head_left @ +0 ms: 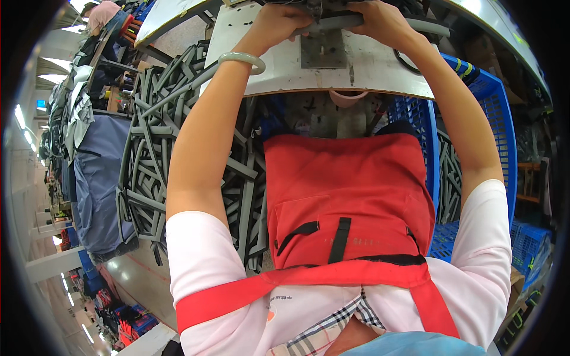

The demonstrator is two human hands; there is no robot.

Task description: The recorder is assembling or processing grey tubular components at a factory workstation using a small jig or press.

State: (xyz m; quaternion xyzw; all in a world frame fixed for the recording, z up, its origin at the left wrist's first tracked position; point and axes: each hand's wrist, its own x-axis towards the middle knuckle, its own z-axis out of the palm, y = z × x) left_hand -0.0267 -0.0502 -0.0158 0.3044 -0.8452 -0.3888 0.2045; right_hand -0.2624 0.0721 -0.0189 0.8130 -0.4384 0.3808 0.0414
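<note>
Closest to me is the person's red apron (356, 178), worn over a pale short-sleeved shirt, and past it both bare forearms stretch up over the white bench (276, 74), a pale bangle (243, 57) round the left one. At the bench's far part the hands meet the work: one grey strip (337, 23) lies crosswise between them, just under the dark machine (314, 8) and beyond a worn metal plate (323, 50). The left hand (278, 26) is curled shut around the strip's left part, knuckles bent; the right hand (381, 22) has its fingers bent over it further along, and the strip runs out past that wrist to the right. Neither hand is spread; how hard the right one pinches I can't tell, as its fingertips are cut by the upper edge. To my eye the step in hand is setting the strip in place at the machine, and the next move calls for both hands to hold it level and lined up, fingers clear of the dark parts. Out to the left is a big tangled heap of similar grey pieces (160, 139); on the right, a blue crate (506, 133) has more inside. Farther off, past a draped blue-grey cloth (101, 178), a co-worker (104, 16) in a pink top is at the far upper left.
</note>
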